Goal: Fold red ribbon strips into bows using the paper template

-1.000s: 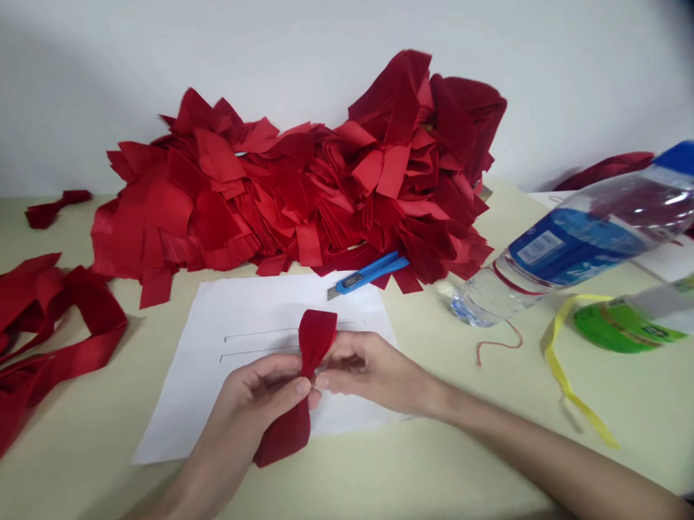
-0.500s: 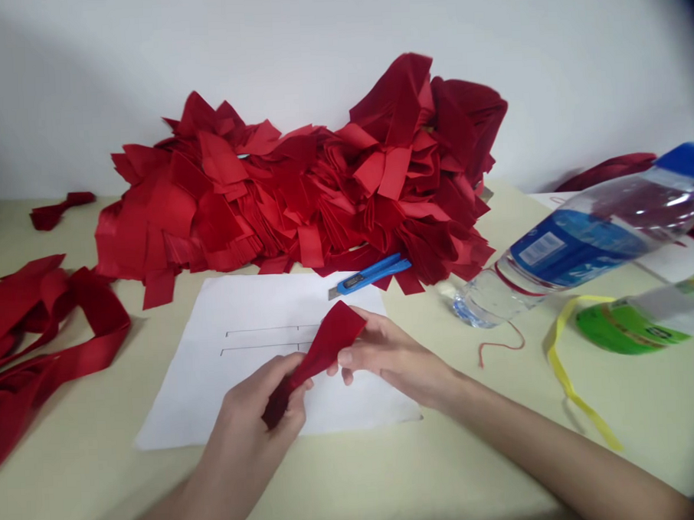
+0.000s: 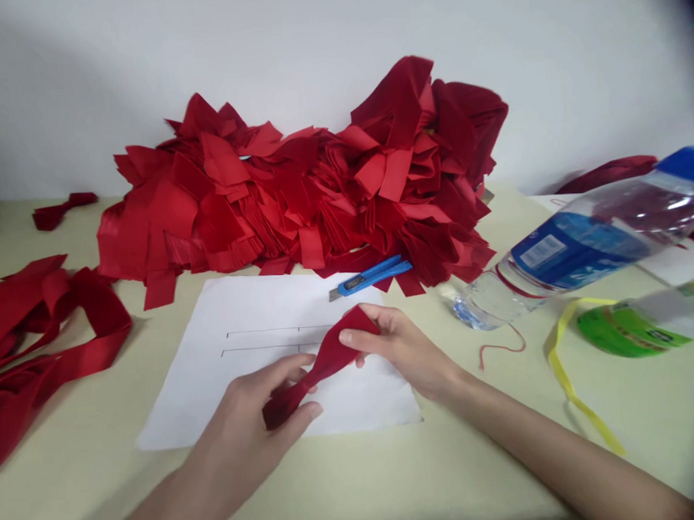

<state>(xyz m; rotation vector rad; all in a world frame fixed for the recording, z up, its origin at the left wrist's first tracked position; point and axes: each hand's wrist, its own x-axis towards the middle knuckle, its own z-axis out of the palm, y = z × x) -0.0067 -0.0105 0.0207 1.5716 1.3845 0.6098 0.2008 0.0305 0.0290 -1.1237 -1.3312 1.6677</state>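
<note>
A pale wall (image 3: 257,34) is rising beyond your fingers, and a cream table (image 3: 403,480) is spreading out beneath them, with a white paper (image 3: 186,397) carrying thin ruled lines and lying directly under your hands. Between your fingers you are holding a red ribbon (image 3: 342,348), slanted over the paper and narrowing at its middle. Your right hand (image 3: 405,349) is pinching the far end, thumb on top; your left hand (image 3: 253,406) is curving loosely around the near end, its thumb standing apart, and how firmly it is gripping you cannot tell from here. You seem to be shaping the far loop, and the next move is probably calling for a steady hold near the waist while that loop is being evened out. Just beyond your right fingers a blue cutter (image 3: 371,277) is lying with its blade showing, and behind it a big red pile (image 3: 286,194) is leaning toward the wall. Left of your left fingers, loose red strips (image 3: 105,316) are trailing; right of your right fingers, a clear bottle (image 3: 576,242), a green bottle (image 3: 626,330) and a yellow band (image 3: 568,381) are sitting well apart.
</note>
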